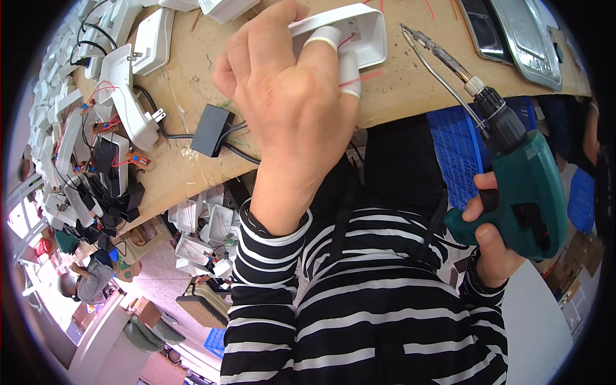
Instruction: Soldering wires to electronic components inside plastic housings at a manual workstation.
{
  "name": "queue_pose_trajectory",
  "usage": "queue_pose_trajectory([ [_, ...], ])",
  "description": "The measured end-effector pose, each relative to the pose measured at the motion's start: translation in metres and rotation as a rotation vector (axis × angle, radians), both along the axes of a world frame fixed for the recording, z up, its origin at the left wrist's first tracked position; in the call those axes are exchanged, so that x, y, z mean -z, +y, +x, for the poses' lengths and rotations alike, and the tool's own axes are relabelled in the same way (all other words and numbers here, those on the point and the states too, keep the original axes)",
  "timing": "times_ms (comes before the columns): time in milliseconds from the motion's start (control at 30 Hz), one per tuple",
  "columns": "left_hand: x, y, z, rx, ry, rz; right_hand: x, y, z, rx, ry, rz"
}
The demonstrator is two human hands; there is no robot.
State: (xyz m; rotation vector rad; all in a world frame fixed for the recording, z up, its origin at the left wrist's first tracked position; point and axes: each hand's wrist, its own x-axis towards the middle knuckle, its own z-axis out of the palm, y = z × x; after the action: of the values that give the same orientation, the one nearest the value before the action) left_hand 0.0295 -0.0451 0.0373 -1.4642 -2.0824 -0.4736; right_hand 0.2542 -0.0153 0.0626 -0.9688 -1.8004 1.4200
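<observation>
Over the table's near edge, my left hand grips a white plastic housing, an open box with a hollow inside. White finger covers sit on two of its fingers. Thin red wire shows beside those fingers, but the fingers hide part of the housing's inside. At the right, my right hand is wrapped around the handle of a green soldering gun. Its metal tip and a thin curved feed tube point up and left, apart from the housing.
A black adapter box with cable lies left of my wrist on the brown table. White housings with red wires and small boards crowd the left. A metal tray stands far right. Blue crates are below the edge.
</observation>
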Motion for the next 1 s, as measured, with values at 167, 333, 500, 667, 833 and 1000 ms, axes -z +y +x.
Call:
queue_pose_trajectory([
  [167,0.003,-0.011,-0.005,0.091,-0.130,0.045,-0.001,0.003,0.002,-0.012,0.012,0.014],
  [333,0.002,-0.023,-0.006,0.214,-0.244,0.139,-0.001,0.003,0.002,-0.015,0.025,0.044],
  [500,0.014,-0.024,-0.012,0.336,-0.263,0.182,0.001,0.003,0.002,-0.011,0.054,0.034],
  [667,0.020,-0.023,-0.009,0.346,-0.275,0.225,0.002,-0.001,0.002,0.006,0.069,0.025],
  [833,0.021,-0.021,-0.010,0.318,-0.232,0.223,0.004,-0.003,0.003,0.024,0.079,-0.015],
  [1000,0.021,-0.018,-0.011,0.274,-0.187,0.222,0.005,-0.003,0.005,-0.023,0.087,-0.055],
])
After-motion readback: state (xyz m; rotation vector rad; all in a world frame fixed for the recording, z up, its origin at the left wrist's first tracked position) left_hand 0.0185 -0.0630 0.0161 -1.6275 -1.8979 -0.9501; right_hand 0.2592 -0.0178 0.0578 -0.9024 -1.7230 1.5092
